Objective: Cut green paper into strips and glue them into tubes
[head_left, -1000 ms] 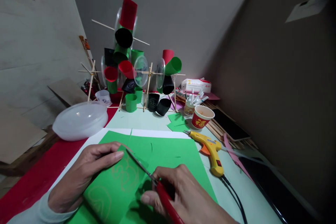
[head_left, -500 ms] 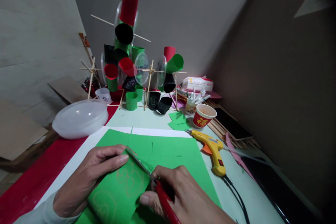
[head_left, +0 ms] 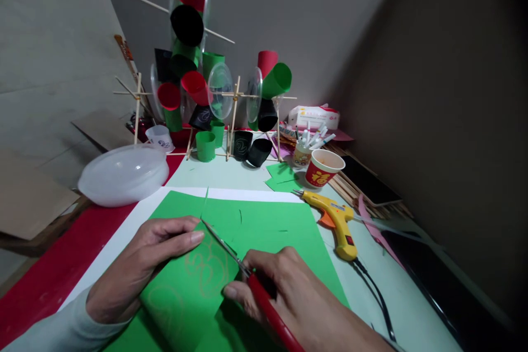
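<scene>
Left hand (head_left: 150, 253) pinches green tan-patterned paper (head_left: 196, 289); right hand (head_left: 292, 286) grips red-handled metal scissors (head_left: 270, 308); 1 o'clock edge looks only part-trimmed.

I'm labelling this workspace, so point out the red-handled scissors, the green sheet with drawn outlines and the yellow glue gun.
Red-handled scissors (head_left: 267, 308): head view, on the red handle.
Green sheet (head_left: 206, 280): head view, on its drawn face.
Yellow glue gun (head_left: 339, 218): head view, on the body.
</scene>
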Action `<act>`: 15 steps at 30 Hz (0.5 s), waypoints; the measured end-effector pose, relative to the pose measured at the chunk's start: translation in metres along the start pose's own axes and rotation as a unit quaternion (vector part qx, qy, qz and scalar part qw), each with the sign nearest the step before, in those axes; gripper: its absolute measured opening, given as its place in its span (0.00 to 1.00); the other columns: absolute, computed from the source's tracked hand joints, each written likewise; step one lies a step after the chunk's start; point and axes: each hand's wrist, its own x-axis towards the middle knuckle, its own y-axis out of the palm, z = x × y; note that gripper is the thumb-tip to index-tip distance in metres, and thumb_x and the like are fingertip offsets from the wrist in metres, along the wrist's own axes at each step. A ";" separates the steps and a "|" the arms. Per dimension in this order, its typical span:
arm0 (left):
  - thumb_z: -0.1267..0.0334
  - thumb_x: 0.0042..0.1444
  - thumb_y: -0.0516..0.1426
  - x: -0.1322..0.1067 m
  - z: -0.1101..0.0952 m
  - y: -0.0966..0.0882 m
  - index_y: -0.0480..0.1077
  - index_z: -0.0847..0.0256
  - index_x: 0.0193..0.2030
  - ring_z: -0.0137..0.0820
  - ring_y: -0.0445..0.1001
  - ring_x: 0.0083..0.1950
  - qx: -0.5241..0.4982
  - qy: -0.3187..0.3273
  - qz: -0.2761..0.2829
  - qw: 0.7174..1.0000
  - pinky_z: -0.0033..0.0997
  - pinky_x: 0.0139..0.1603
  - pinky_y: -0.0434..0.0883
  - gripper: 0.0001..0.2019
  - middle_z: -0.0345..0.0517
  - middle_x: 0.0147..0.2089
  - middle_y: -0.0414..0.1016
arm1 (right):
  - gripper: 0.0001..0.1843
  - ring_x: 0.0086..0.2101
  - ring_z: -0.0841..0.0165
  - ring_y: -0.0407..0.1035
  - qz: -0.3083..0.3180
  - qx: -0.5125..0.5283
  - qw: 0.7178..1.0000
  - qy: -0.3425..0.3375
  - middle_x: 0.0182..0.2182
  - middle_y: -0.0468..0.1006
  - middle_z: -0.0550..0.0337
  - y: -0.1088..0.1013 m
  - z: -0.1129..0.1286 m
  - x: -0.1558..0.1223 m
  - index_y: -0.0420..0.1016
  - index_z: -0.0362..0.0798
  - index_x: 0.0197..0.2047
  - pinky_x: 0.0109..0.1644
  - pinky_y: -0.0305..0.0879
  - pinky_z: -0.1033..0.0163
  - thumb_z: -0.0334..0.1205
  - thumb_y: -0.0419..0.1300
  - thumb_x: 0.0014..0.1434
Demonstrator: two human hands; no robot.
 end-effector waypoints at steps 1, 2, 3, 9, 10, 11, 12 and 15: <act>0.49 0.36 0.77 0.000 0.000 0.000 0.83 0.55 0.27 0.40 0.74 0.46 0.002 -0.003 0.001 1.000 0.30 0.43 0.71 0.16 0.44 0.40 0.81 | 0.22 0.27 0.71 0.55 0.000 -0.001 1.000 0.004 0.22 0.64 0.66 0.000 0.000 0.000 0.65 0.50 0.29 0.29 0.48 0.64 0.54 0.57 0.72; 0.48 0.35 0.77 0.000 -0.001 0.000 0.83 0.54 0.26 0.39 0.73 0.45 0.004 -0.006 0.004 1.000 0.30 0.43 0.71 0.16 0.43 0.40 0.80 | 0.23 0.27 0.71 0.55 0.003 -0.001 1.000 0.009 0.23 0.64 0.65 0.000 -0.001 0.000 0.66 0.49 0.30 0.29 0.48 0.64 0.55 0.57 0.72; 0.48 0.35 0.77 0.001 -0.001 0.000 0.82 0.54 0.26 0.38 0.73 0.45 0.006 -0.007 0.008 1.000 0.30 0.43 0.71 0.16 0.42 0.40 0.80 | 0.23 0.27 0.71 0.54 0.006 0.001 1.000 0.015 0.23 0.64 0.65 0.001 -0.001 -0.001 0.65 0.50 0.30 0.28 0.48 0.64 0.56 0.57 0.71; 0.49 0.41 0.76 0.004 0.005 -0.003 0.82 0.59 0.27 0.35 0.74 0.40 0.024 0.000 0.071 0.997 0.27 0.40 0.70 0.16 0.41 0.37 0.79 | 0.27 0.23 0.73 0.47 0.006 0.010 1.000 0.018 0.19 0.55 0.70 0.002 -0.003 0.002 0.61 0.50 0.27 0.25 0.42 0.64 0.59 0.59 0.70; 0.49 0.43 0.75 0.004 0.006 -0.003 0.83 0.59 0.29 0.36 0.75 0.39 0.019 -0.011 0.077 0.997 0.28 0.39 0.71 0.16 0.42 0.37 0.80 | 0.27 0.23 0.73 0.46 -0.003 0.010 1.000 0.008 0.19 0.54 0.71 0.001 -0.004 0.004 0.61 0.50 0.26 0.25 0.42 0.63 0.59 0.60 0.69; 0.49 0.44 0.75 0.004 0.007 -0.004 0.83 0.59 0.31 0.36 0.76 0.38 0.010 -0.024 0.081 0.996 0.29 0.38 0.72 0.16 0.43 0.37 0.81 | 0.28 0.23 0.73 0.46 -0.018 0.012 1.000 0.000 0.18 0.54 0.71 -0.001 -0.004 0.005 0.61 0.49 0.26 0.25 0.42 0.64 0.59 0.61 0.69; 0.49 0.44 0.75 0.004 0.007 -0.004 0.83 0.59 0.33 0.37 0.77 0.36 -0.001 -0.037 0.083 0.996 0.29 0.36 0.73 0.17 0.43 0.35 0.81 | 0.28 0.23 0.73 0.47 -0.032 0.018 0.999 -0.005 0.19 0.55 0.71 -0.003 -0.005 0.007 0.61 0.49 0.26 0.26 0.43 0.64 0.60 0.61 0.68; 0.50 0.40 0.77 0.003 0.005 -0.003 0.83 0.58 0.33 0.33 0.76 0.31 -0.035 -0.069 0.074 0.994 0.27 0.31 0.73 0.18 0.40 0.30 0.80 | 0.29 0.24 0.73 0.53 -0.073 0.053 0.996 0.000 0.20 0.60 0.70 -0.011 -0.009 0.013 0.62 0.49 0.27 0.28 0.48 0.65 0.62 0.62 0.67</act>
